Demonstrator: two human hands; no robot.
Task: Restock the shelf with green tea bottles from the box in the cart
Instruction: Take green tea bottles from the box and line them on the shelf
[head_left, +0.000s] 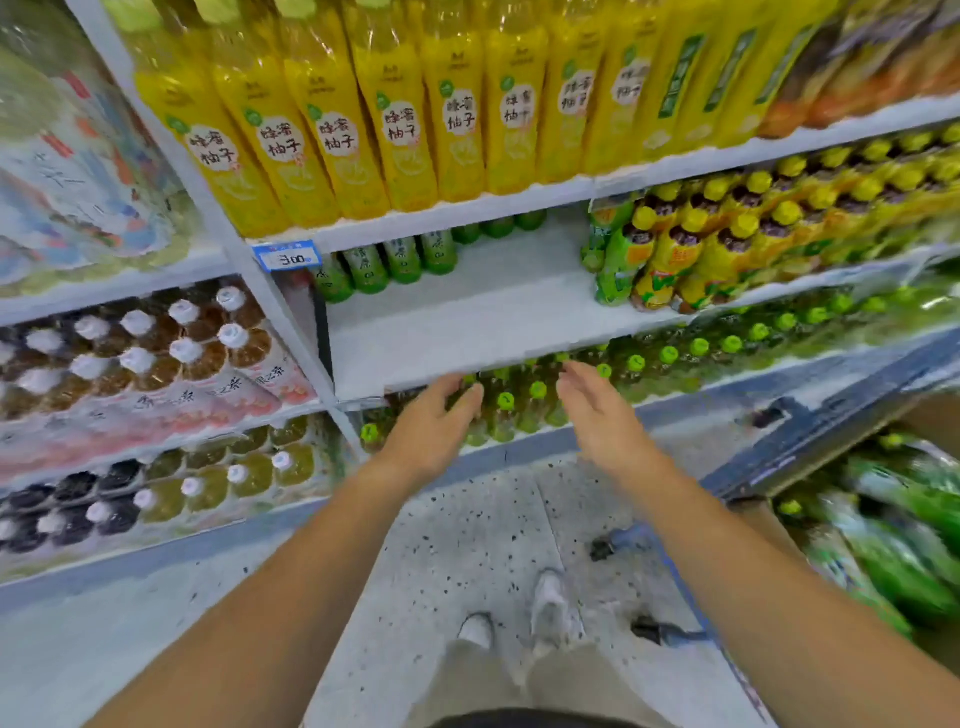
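Grips wide, empty: left hand (434, 426) and right hand (597, 410) near shelf (467, 332) front edge. Back-left corner carries green tea bottles (387, 262); box (771, 527) holds more, blurred.

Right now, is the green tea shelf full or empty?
Mostly empty: green tea bottles stand only along the back; shelf front is bare.
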